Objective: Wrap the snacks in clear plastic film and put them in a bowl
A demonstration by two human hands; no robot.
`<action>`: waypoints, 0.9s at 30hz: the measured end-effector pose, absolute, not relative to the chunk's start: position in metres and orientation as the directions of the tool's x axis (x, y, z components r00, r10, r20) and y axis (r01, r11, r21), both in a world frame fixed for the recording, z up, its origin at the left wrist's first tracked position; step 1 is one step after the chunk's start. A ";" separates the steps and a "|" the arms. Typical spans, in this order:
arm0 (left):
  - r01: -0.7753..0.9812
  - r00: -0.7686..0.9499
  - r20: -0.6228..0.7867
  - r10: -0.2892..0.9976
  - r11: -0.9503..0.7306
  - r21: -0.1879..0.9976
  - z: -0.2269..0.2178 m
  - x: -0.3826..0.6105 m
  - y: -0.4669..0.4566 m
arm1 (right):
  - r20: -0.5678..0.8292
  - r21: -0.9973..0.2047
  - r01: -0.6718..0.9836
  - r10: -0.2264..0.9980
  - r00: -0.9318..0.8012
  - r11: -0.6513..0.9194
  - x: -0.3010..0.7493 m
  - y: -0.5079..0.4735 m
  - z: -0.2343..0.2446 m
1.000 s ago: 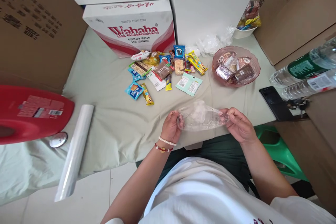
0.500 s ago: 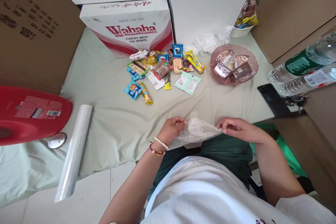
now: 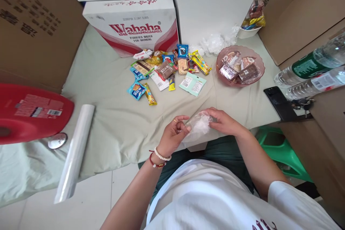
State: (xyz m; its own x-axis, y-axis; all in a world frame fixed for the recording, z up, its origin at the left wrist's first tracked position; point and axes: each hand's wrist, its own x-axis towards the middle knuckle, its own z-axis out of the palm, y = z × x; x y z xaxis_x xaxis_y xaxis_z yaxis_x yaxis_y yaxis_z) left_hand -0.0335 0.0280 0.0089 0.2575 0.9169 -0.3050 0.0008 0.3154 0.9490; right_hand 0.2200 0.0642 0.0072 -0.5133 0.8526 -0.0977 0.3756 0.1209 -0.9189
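A crumpled clear plastic bag [image 3: 198,126] is between my hands at the table's front edge. My left hand [image 3: 176,129], with a ring and bracelets, pinches the bag's left side between thumb and fingers. On the other side, my right hand [image 3: 219,120] has its fingers closed around the bunched film; its fingertips are partly hidden behind the plastic. Beyond my hands lie several wrapped snacks [image 3: 165,70], with a mint-green packet [image 3: 193,83] nearest. A pink glass bowl [image 3: 239,83] holds several wrapped snacks.
A roll of clear film [image 3: 75,151] lies at left, near a red container [image 3: 35,113]. A Wahaha carton [image 3: 134,25] stands behind the snacks. More crumpled plastic [image 3: 217,44] lies at the back. At right are a phone [image 3: 279,102], keys [image 3: 303,104] and water bottles [image 3: 309,65].
My right hand has moved left, towards my left hand, and now gathers the film that was stretched between them. The snacks and bowl stay put.
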 end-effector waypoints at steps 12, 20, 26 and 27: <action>-0.253 -0.271 -0.344 0.899 0.279 0.926 -0.017 -0.055 0.033 | -0.424 -0.902 -0.029 0.897 -0.126 -0.430 0.219 0.050 -0.007; 0.104 0.118 -0.239 0.964 0.227 0.968 0.000 -0.103 0.034 | -0.197 -0.980 0.004 0.979 -0.047 -0.197 0.219 0.046 0.006; 0.247 0.036 -0.130 0.991 0.117 0.962 0.027 -0.118 0.062 | -0.297 -0.923 -0.216 0.947 -0.123 -0.318 0.201 0.050 0.032; 0.281 0.021 -0.052 0.998 0.044 0.959 0.031 -0.115 0.066 | -0.295 -0.924 -0.211 0.945 -0.139 -0.320 0.198 0.050 0.036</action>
State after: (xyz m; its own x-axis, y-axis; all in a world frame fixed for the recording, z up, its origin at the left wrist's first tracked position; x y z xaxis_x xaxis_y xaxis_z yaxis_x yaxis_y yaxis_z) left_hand -0.1150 0.0664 0.0309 0.0215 0.9984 -0.0518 0.2812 0.0437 0.9587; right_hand 0.1985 0.0503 0.0362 -0.1390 0.9452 -0.2953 -0.2109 -0.3197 -0.9238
